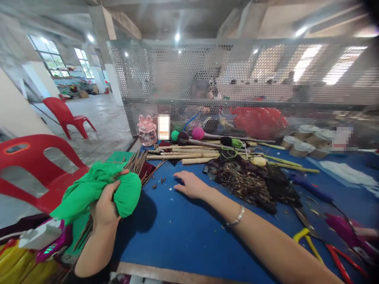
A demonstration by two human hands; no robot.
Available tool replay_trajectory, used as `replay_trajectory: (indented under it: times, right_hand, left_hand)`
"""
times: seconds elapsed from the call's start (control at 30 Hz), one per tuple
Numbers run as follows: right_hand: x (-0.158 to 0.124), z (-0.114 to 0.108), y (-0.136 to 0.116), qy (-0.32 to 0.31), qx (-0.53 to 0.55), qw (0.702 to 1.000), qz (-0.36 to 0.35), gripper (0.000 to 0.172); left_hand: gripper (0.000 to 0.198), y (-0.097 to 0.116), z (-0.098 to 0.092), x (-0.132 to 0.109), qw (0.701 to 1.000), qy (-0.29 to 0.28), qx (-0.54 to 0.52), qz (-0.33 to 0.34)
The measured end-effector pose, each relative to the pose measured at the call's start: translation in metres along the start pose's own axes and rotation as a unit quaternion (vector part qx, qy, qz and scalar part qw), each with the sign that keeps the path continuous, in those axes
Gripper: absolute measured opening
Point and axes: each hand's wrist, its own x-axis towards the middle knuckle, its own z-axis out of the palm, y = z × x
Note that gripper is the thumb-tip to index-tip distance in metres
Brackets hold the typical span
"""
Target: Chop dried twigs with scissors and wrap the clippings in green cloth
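Note:
My left hand (105, 207) is closed round a bunched bright green cloth (128, 195). One end of the cloth bulges out round and full above my fist, and what fills it is hidden; the loose part trails to the left. My right hand (191, 184) is stretched over the blue tabletop (177, 232), fingers extended and holding nothing. Small brown fragments (154, 186) lie just left of its fingertips. Thin brown sticks (136, 163) lie in a bundle behind the cloth. To the right of my hand, a heap of brown plant scraps (244, 181) rests on dark fabric.
Pale sticks (189, 155) and ball-headed mallets (197, 133) line the back, before a perforated metal screen (177, 79). A pink bottle (147, 132) stands there. Pliers with red handles (340, 256) and a yellow-handled tool (302, 235) lie front right. Red chairs (56, 169) stand left.

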Motion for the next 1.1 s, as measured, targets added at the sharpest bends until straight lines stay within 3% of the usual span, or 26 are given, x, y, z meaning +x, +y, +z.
replay_trajectory:
  times: [0.07, 0.23, 0.33, 0.43, 0.53, 0.8, 0.93, 1.1]
  right_hand:
    - [0.027, 0.016, -0.019, -0.013, 0.002, 1.000, -0.022, 0.045]
    - [0.060, 0.028, -0.034, -0.033, 0.001, 0.998, -0.056, 0.019]
    - [0.060, 0.032, -0.045, -0.033, 0.009, 0.996, -0.085, 0.019]
    - [0.055, 0.038, -0.060, -0.025, 0.014, 0.994, -0.109, 0.026]
    - [0.050, 0.042, -0.067, -0.011, -0.004, 0.990, -0.141, 0.035]
    - [0.049, 0.044, -0.065, -0.022, -0.053, 0.984, -0.170, 0.021]
    - [0.024, 0.016, -0.036, 0.033, -0.051, 0.994, -0.088, 0.021]
    - [-0.054, -0.046, 0.049, 0.159, -0.073, 0.976, 0.133, 0.027]
  left_hand:
    - [0.027, 0.006, 0.001, -0.007, 1.000, -0.011, 0.010, 0.027]
    - [0.025, 0.010, -0.009, -0.019, 0.997, 0.019, 0.048, 0.065]
    - [0.027, 0.007, -0.013, -0.023, 0.996, 0.033, 0.049, 0.071]
    - [0.028, 0.007, -0.011, -0.027, 0.999, 0.002, 0.039, 0.035]
    - [0.026, 0.009, -0.008, -0.032, 0.997, -0.011, 0.061, 0.043]
    - [0.025, 0.006, 0.005, -0.042, 0.996, -0.033, 0.076, 0.037]
    - [0.024, 0.000, 0.017, -0.049, 0.992, -0.066, 0.101, 0.043]
    - [0.026, -0.014, 0.029, -0.053, 0.987, -0.118, 0.104, 0.020]
